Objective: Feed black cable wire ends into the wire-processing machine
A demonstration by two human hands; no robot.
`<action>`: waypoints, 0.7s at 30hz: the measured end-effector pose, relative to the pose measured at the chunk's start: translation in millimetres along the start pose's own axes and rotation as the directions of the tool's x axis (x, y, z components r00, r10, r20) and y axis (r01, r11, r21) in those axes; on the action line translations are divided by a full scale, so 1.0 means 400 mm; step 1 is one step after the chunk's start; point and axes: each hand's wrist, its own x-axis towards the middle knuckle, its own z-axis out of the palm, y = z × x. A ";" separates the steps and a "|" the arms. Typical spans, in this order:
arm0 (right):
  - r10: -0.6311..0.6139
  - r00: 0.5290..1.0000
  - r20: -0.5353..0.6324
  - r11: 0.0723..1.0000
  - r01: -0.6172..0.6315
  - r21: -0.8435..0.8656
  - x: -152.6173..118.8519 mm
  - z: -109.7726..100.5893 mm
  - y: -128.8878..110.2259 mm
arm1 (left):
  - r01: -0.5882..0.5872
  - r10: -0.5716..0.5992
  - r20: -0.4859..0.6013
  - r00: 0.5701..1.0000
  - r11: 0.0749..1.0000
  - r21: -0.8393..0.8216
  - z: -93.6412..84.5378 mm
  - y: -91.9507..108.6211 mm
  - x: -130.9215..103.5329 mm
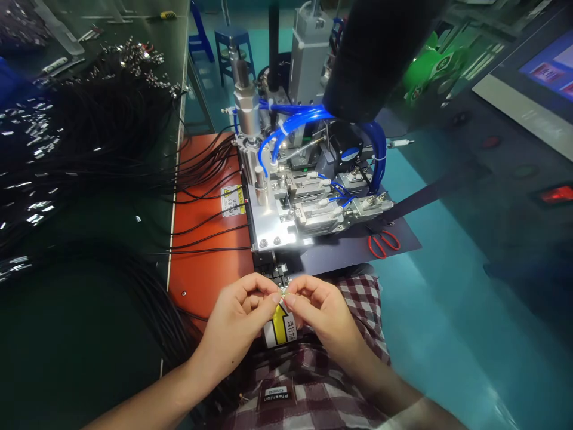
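Note:
My left hand and my right hand meet fingertip to fingertip in front of the machine. Between them they pinch the thin wires of a cable end; small pale and reddish bits show, but the fingers hide most of it. Just below lies a white label with a yellow arrow. Beyond the fingertips is the machine's small black feed track. Several black cables run from the left into the side of the metal machine.
A heap of black cables with shiny ends covers the dark bench at left. An orange board lies beside the machine. Red-handled scissors rest at right. Blue air tubes arch overhead, near a dark post. A screen stands far right.

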 end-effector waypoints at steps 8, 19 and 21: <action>-0.118 0.993 0.005 0.980 0.118 -0.162 -0.014 0.004 -0.003 | 0.017 -0.018 0.044 0.999 0.999 0.035 -0.008 0.009 0.000; -0.065 0.998 0.011 0.993 0.066 -0.096 -0.007 0.008 0.014 | 0.057 -0.057 0.032 0.998 0.998 0.011 -0.008 0.001 0.004; -0.072 0.997 -0.002 0.992 0.072 -0.104 -0.006 0.009 0.014 | 0.065 -0.065 0.035 0.997 0.998 0.008 -0.009 -0.003 0.004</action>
